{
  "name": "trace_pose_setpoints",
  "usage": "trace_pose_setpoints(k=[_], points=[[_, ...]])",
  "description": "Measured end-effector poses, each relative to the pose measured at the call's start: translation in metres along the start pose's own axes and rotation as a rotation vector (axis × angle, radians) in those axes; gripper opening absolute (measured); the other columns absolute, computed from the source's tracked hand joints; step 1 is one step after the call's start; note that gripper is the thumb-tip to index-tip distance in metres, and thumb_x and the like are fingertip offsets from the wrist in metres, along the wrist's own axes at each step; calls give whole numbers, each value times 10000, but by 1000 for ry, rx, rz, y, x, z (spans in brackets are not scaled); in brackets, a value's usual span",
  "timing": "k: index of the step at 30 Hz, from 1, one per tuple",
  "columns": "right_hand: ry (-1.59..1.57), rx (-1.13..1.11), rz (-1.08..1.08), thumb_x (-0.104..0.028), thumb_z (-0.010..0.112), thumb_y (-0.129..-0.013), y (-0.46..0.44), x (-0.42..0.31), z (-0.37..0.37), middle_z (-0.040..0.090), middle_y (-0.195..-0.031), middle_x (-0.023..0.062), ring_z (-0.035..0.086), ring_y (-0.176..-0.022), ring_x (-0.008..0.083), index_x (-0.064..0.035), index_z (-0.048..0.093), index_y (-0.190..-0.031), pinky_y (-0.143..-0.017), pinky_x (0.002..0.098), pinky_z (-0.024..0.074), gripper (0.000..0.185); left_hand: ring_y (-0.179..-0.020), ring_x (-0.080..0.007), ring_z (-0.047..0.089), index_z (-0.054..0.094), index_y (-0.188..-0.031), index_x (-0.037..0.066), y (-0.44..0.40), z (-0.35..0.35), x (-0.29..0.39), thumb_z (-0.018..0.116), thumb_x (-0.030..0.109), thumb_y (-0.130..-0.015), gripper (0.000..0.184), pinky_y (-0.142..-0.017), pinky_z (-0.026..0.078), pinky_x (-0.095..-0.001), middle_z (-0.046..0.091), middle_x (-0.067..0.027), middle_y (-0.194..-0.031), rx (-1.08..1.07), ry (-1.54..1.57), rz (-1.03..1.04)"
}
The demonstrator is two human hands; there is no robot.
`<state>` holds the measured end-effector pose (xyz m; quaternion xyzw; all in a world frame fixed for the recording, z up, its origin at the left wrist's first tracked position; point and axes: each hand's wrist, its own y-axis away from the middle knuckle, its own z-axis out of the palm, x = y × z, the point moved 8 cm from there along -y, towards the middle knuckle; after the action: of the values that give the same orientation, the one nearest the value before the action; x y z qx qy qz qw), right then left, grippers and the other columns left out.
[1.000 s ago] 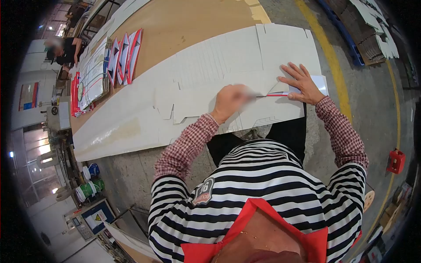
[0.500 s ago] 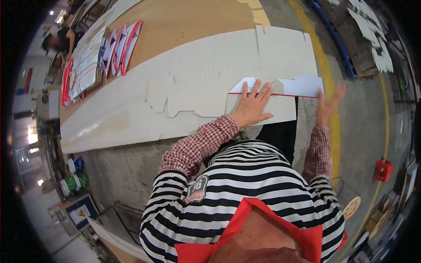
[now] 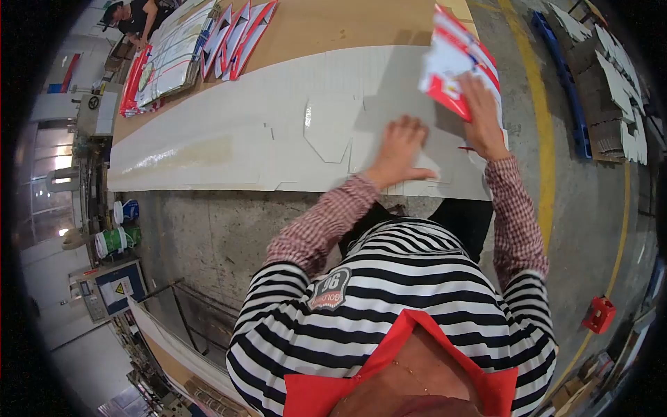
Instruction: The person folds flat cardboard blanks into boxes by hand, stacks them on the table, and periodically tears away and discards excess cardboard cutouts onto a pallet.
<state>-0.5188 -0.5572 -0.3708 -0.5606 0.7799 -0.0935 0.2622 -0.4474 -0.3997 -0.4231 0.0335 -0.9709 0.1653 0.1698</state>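
Both of the person's arms reach forward over the surface [image 3: 347,24]. The left forearm, in a checked sleeve [image 3: 323,221], slants inward from a bent elbow, so that the left hand [image 3: 397,151] lies in front of the torso above the near part of the white sheet [image 3: 222,142]. That hand is released: its thumb stretches out to the right, while the other fingers point away from the body, close together and slightly blurred. Whether the palm presses on the sheet or hangs just over it cannot be told.

The right forearm runs more steeply forward, and the right hand [image 3: 484,118] is farther from the body than the left, near the right end of the sheet. It grasps a red-and-white card piece [image 3: 455,62] by its near part, fingers laid over the printed face. The piece extends forward from the hand, tilted and blurred toward its far end; whether its lower edge meets the sheet is unclear.

Well apart from both hands, three folded red-edged pieces [image 3: 240,42] stand side by side on the surface, next to a strapped bundle [image 3: 177,55]. Beyond them, at the upper left, is another person [image 3: 142,17].
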Motion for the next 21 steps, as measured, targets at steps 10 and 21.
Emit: trace_pose_setpoints(k=[10, 21], points=[[-162, -223, -10, 35, 554, -786, 3, -8, 25, 251, -1571, 150, 232, -1451, 336, -158, 309, -1509, -1178, 501, 176, 787, -1122, -328, 556, 479, -1290, 10, 23, -26, -43, 556, 174, -870, 458, -963, 445, -416, 570, -205, -1172, -194, -393, 278], [-90, -291, 7, 27, 608, -768, 12, -7, 37, 269, -1552, 169, 254, -1434, 363, -192, 283, -1519, -1161, 535, 199, 847, -1049, -295, 549, 484, -1274, -22, 10, -15, -28, 618, 226, -814, 540, -927, 464, -406, 523, -168, -1159, -396, -223, 417]])
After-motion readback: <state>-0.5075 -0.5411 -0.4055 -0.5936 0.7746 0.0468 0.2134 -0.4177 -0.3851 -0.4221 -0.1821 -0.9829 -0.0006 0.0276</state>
